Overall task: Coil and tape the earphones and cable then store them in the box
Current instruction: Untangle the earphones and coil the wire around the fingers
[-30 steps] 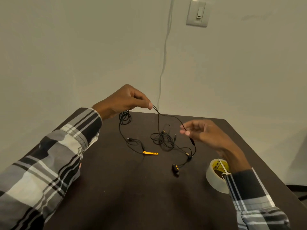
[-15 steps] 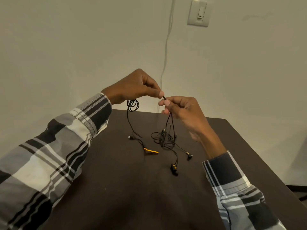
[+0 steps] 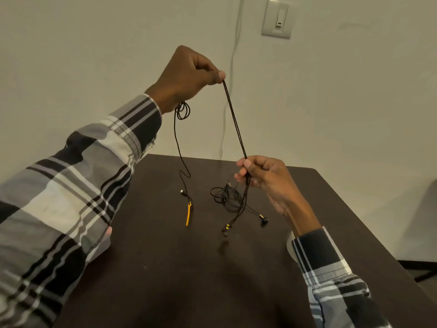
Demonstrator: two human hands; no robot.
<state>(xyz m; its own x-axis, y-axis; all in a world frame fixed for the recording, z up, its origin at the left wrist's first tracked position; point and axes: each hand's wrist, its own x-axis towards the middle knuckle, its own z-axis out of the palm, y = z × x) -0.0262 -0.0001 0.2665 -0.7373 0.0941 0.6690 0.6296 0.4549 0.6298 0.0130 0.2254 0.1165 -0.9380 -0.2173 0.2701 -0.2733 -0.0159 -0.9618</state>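
My left hand (image 3: 189, 72) is raised high above the table and pinches the doubled black earphone cord (image 3: 235, 121) at its top. Under that hand hangs a small black coil (image 3: 183, 111), and a strand drops from it to a plug and an orange strap (image 3: 188, 214) on the table. My right hand (image 3: 262, 174) pinches the same doubled cord lower down, just above the table. Below it a tangle of black cord (image 3: 227, 196) lies on the table with two black and gold earbuds (image 3: 264, 220) (image 3: 225, 230). No tape roll or box is visible.
The dark brown table (image 3: 165, 268) stands against a pale wall with a light switch (image 3: 276, 18) and a thin white wire running down the wall (image 3: 233, 67). The table's right edge runs diagonally at the right, with floor beyond.
My left hand rose well above the table, drawing the cord up. My right hand slid down the doubled cord, pulling it taut. The tape roll seen a second ago is out of view.
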